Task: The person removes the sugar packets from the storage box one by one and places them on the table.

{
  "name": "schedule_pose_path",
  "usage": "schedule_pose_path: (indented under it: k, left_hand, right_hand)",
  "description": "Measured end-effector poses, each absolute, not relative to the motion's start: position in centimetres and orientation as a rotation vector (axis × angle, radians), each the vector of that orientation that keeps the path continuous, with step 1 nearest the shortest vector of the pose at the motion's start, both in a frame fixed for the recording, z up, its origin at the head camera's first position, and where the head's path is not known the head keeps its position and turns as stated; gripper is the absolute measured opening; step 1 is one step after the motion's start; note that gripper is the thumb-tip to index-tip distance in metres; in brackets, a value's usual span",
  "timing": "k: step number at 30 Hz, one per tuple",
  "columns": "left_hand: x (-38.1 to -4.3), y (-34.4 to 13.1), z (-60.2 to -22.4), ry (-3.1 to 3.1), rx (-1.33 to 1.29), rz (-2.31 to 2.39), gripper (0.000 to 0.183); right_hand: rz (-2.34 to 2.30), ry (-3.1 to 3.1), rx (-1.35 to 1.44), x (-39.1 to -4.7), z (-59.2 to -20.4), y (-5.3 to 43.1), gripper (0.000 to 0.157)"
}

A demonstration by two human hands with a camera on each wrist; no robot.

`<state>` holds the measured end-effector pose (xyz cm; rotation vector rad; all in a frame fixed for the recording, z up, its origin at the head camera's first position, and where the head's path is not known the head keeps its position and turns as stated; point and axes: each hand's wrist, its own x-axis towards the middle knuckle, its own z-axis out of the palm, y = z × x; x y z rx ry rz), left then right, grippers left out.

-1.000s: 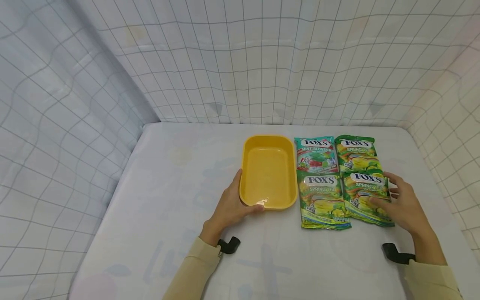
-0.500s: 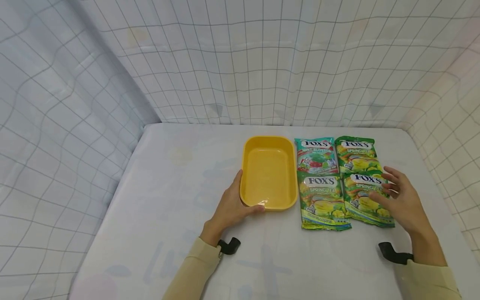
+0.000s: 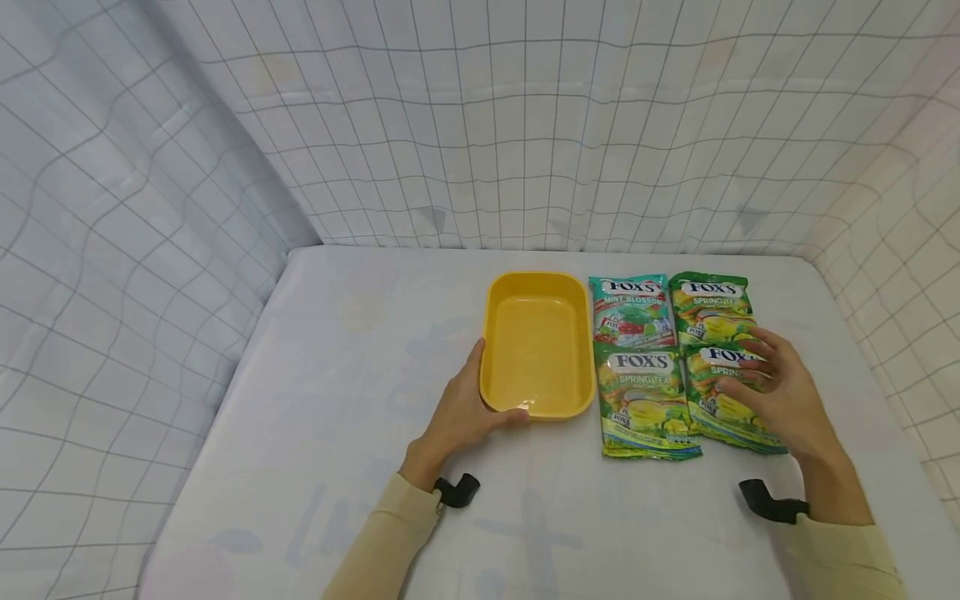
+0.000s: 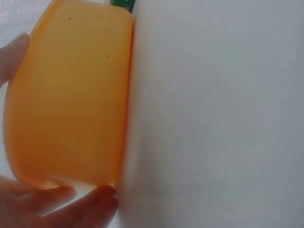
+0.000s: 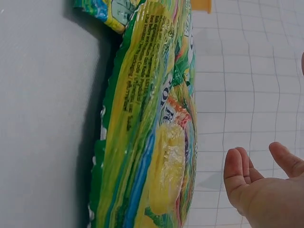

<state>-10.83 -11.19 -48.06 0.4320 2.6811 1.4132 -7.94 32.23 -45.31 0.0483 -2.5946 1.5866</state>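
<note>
A yellow plastic tray lies on the white table with nothing in it. My left hand holds its near left corner, thumb along the near wall and fingers along the left one; the left wrist view shows the tray wall between them. To the right, FOX'S candy bags lie in two columns: a teal mint blossom bag and green spring tea bags. Over the near right spring tea bag hovers my right hand, fingers spread and apart from the bag in the right wrist view.
Behind the table hangs a white cloth wall with a grid pattern. Similar cloth stands at the left and right sides. The far right spring tea bag lies beyond my right hand.
My right hand has let go of the near right spring tea bag's edge, lifted off, and shifted left over it. My left hand and the tray stay put.
</note>
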Motion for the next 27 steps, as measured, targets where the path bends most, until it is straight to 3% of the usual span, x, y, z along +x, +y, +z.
schedule_pose_path:
  k: [27]
  left_hand:
    - [-11.0, -11.2, -48.3, 2.640, 0.518, 1.446, 0.137]
  right_hand:
    - [1.680, -2.547, 0.274, -8.8, -44.6, 27.1, 0.080]
